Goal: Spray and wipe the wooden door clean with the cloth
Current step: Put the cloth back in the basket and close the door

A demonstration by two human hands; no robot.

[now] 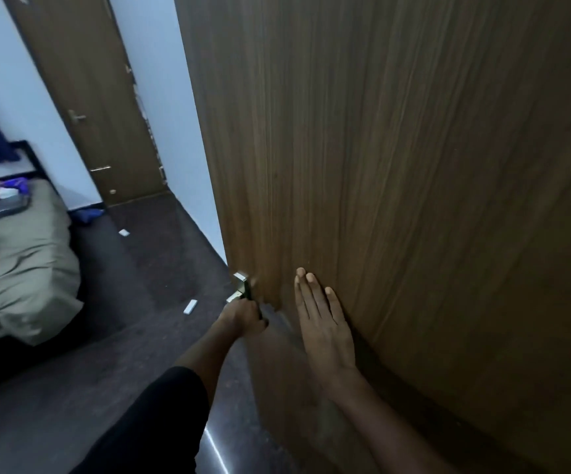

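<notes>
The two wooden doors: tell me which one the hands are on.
The near wooden door filling the right of the view: the right hand lies flat on it, the left hand grips by its handle. The far door stands untouched.

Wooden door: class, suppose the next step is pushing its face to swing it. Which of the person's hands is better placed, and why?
Right. The right hand already lies flat on the wooden door, fingers straight. The left hand is curled at the door edge by the metal handle, so it looks occupied.

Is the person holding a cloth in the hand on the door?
No, the right hand lies flat and bare against the wooden door, with no cloth under it.
</notes>
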